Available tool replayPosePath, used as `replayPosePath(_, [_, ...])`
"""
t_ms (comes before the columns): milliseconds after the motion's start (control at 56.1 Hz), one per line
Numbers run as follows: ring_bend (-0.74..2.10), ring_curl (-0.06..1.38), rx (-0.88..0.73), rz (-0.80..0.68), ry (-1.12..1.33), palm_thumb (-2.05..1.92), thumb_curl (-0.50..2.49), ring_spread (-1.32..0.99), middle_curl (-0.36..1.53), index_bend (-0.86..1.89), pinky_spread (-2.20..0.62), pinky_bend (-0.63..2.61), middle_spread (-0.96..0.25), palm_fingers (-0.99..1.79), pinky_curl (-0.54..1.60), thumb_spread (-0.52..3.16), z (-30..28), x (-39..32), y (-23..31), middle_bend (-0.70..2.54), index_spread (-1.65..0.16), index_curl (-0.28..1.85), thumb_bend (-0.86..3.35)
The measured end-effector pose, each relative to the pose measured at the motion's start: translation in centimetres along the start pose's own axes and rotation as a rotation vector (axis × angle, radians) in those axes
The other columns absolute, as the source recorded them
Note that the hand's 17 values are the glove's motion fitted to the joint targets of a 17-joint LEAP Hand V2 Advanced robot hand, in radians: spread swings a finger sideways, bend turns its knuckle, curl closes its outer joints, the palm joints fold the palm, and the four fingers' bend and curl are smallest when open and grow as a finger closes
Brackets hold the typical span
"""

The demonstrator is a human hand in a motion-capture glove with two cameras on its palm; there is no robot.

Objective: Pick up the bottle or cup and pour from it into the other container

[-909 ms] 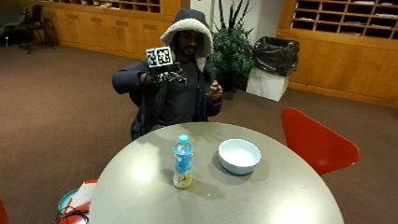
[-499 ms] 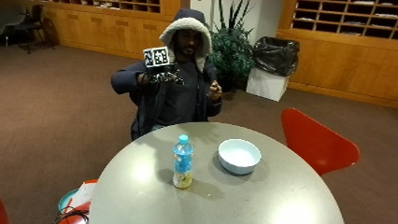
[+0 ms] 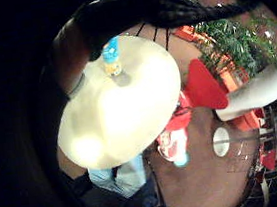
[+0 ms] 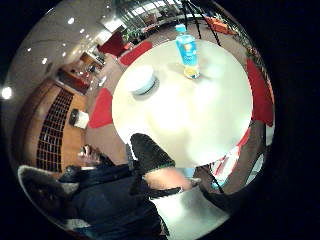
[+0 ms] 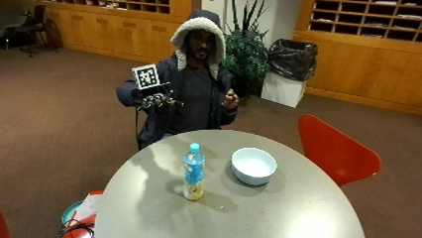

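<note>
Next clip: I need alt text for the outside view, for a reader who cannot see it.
A seated person holds the gloved right hand raised above the near edge of a round table, touching nothing. On the table a capped bottle stands upright beside an empty white bowl, apart from it. A red chair stands by the table.

You have a pale grey round table (image 5: 290, 208) in front of you, and on it a bottle (image 5: 193, 171) with a light blue cap, a blue label and what looks like yellow liquid low down. To its right sits a white bowl (image 5: 253, 165), bluish inside. Your right hand (image 5: 153, 99) wears black. The chair (image 5: 336, 148) on the right is red, the carpet (image 5: 59, 124) brown.
</note>
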State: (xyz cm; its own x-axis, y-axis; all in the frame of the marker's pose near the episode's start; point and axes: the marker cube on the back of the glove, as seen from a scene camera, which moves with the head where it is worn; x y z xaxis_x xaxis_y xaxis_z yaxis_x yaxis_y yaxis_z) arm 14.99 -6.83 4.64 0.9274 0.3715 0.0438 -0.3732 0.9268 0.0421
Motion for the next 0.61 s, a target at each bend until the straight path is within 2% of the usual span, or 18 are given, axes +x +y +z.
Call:
replayPosePath(89, [0.18,0.16,-0.099,-0.119,-0.043,0.29,0.33,0.18,0.30,0.15,0.36,0.34,0.01,0.29,0.32,0.94,1.7,1.9,-2.2,0.20,-0.42,0.30,-0.03])
replayPosePath(143, [0.19,0.17,-0.128,-0.093,-0.087,0.29,0.33,0.18,0.31,0.13,0.36,0.36,0.01,0.27,0.33,0.93,3.3,2.7,-4.0,0.20,-0.42,0.29,-0.03])
replayPosePath(232, [0.19,0.17,-0.012,-0.045,-0.191,0.29,0.34,0.19,0.31,0.11,0.36,0.41,0.02,0.22,0.35,0.92,7.5,3.3,-7.4,0.20,-0.41,0.27,-0.03])
replayPosePath(392, [0.18,0.18,-0.178,0.044,-0.401,0.29,0.34,0.20,0.31,0.10,0.36,0.52,0.04,0.03,0.38,0.91,13.3,2.3,-11.7,0.19,-0.40,0.23,-0.03])
replayPosePath(606, [0.20,0.19,-0.122,0.042,-0.760,0.35,0.36,0.22,0.31,0.12,0.36,0.59,0.08,-0.01,0.38,0.86,19.6,-0.3,-16.7,0.20,-0.39,0.21,-0.02])
